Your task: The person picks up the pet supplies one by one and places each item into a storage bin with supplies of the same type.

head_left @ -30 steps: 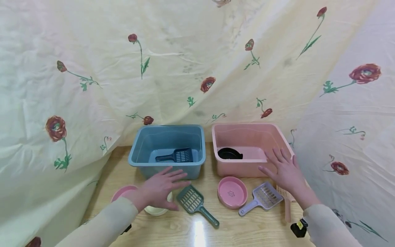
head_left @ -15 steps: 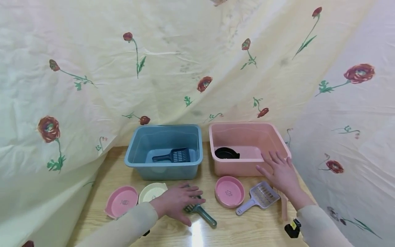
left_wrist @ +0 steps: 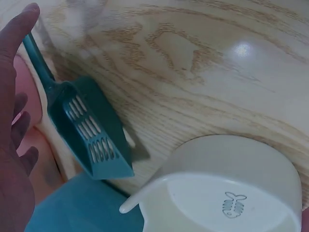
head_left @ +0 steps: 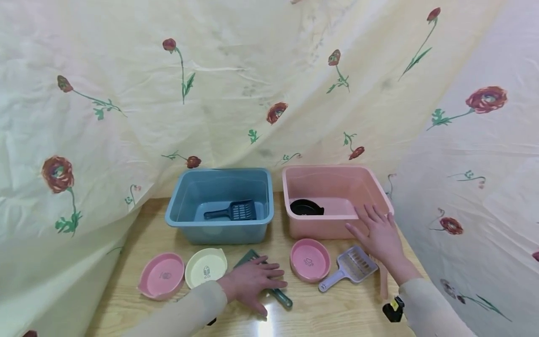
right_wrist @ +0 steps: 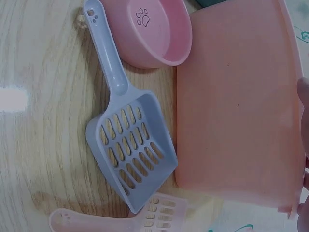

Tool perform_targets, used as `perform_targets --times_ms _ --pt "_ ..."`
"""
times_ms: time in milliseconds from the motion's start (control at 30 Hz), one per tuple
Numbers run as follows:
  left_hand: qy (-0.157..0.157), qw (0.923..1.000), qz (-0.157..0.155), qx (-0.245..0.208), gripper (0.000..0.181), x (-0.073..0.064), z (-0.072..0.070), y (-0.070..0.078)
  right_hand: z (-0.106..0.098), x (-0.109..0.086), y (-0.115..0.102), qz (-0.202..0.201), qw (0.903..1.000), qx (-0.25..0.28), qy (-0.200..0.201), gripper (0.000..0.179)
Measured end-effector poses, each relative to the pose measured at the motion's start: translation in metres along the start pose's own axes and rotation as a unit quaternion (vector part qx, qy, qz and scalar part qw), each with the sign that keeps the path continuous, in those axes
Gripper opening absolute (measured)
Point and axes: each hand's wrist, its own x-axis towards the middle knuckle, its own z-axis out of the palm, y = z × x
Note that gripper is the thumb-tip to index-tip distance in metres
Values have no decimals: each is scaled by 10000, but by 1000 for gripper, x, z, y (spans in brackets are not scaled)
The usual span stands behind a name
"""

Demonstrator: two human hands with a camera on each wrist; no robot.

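The left wrist view is showing the slotted pan of the dark green scoop (left_wrist: 108, 125), which the left hand (head_left: 254, 283) is mostly covering in the head view. The right wrist view is revealing the slotted end of a pale pink scoop (right_wrist: 120, 224), which the right hand (head_left: 376, 234) is largely hiding from above. Only the head view is showing a dark blue scoop (head_left: 230, 212) lying inside the blue bin (head_left: 225, 231) and a black bowl (head_left: 305, 207) sitting inside the pink bin (head_left: 324, 229).

The dark green scoop is lying on the table (left_wrist: 207, 82) in front of the blue bin, between the cream bowl (head_left: 206, 269) and a pink paw-print bowl (head_left: 310, 260), its slim handle pointing toward the near right. The left hand's fingers are spreading wide over it, holding nothing; whether they are touching it, I cannot tell. The right hand's fingers are also spreading, gripping nothing, at the pink bin's near rim, beyond a lilac scoop (right_wrist: 119, 99).

Compared with a second ago, the left hand is reaching farther right, covering the dark green scoop and leaving the cream bowl showing.
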Motion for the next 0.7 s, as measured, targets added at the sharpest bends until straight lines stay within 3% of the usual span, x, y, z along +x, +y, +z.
perform_targets --times_ms 300,700 --pt "-44 10000 28 -56 83 5 5 0 -12 13 13 -87 9990 362 -229 93" --pt "-200 9998 -31 58 78 11 9 5 -14 25 27 424 9959 344 -727 113"
